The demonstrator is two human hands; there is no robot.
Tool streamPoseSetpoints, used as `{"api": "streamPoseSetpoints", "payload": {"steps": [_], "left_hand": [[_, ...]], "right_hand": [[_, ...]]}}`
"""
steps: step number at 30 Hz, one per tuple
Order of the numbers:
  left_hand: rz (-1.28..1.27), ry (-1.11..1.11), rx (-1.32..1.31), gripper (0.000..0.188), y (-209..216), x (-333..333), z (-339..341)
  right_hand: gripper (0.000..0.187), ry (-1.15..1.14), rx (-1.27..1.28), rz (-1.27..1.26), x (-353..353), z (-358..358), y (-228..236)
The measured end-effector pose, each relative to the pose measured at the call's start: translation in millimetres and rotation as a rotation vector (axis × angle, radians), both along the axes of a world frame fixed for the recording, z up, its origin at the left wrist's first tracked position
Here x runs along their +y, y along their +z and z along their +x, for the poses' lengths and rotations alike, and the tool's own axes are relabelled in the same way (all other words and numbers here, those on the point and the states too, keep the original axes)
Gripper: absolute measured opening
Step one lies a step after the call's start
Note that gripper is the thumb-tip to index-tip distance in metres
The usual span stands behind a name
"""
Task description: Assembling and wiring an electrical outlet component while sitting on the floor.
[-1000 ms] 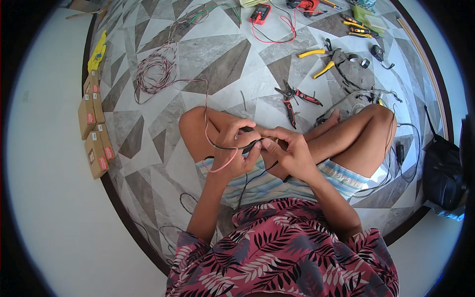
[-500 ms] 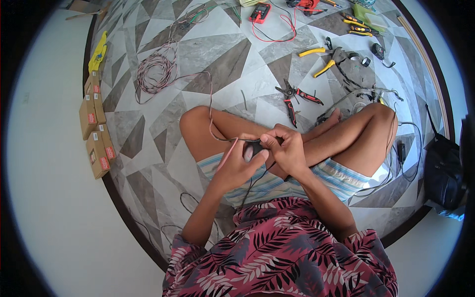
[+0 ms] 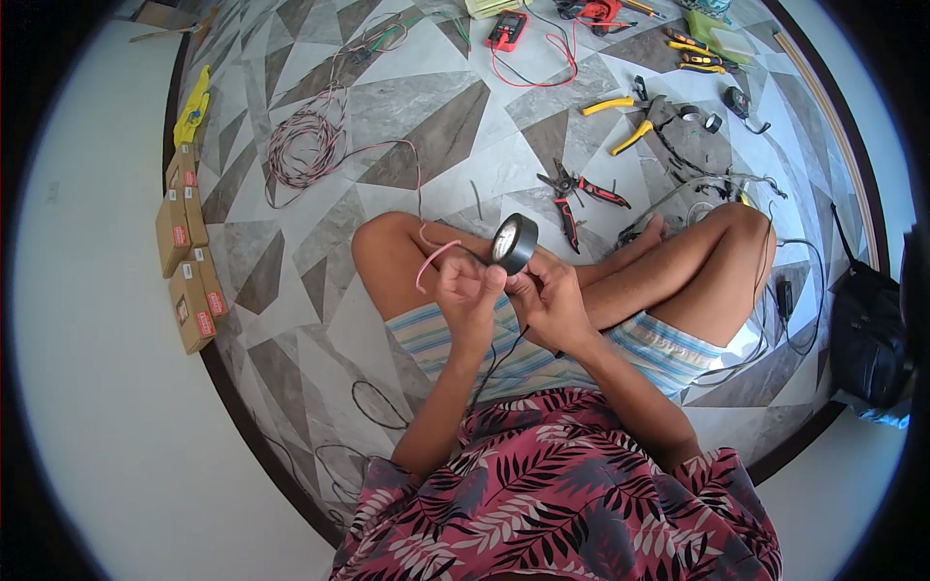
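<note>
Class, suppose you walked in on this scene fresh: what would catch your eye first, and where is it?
First, the black roll of tape held up at the centre by the left hand and right hand, above crossed legs, with a pink wire curling off to its left. Next, the red-handled pliers on the patterned floor just beyond, and the coil of wire at upper left.

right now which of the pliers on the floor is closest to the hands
The red-handled pliers, lying just beyond the knees in front of the hands. The yellow-handled pliers lie farther away, toward the top.
</note>
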State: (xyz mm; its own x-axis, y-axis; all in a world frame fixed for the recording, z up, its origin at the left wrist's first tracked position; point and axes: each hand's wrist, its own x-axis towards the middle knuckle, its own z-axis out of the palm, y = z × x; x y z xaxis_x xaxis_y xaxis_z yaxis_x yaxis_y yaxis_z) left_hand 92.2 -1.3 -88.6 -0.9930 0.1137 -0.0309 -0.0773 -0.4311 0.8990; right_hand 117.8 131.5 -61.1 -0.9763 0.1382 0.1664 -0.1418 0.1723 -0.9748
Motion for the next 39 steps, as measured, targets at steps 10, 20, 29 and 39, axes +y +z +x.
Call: {"api": "streamPoseSetpoints", "payload": {"steps": [10, 20, 29, 39], "left_hand": [[0.076, -0.386, 0.195, 0.063, 23.1, -5.1, -27.7], [-0.731, -0.454, 0.690, 0.029, 55.5, -19.9, -41.0], [-0.787, -0.501, 0.592, 0.027, 63.6, -28.6, -38.3], [-0.683, -0.645, -0.364, 0.029, 74.5, -46.8, -20.3]], "right_hand": [[0.015, 0.081, -0.165, -0.260, 5.9, 6.0, 12.9], [0.014, 0.138, -0.328, -0.319, 18.4, 8.2, 14.0], [0.020, 0.364, -0.445, -0.379, 27.1, -0.5, 18.4], [0.010, -0.004, -0.218, -0.141, -4.9, -1.6, 8.8]]}}
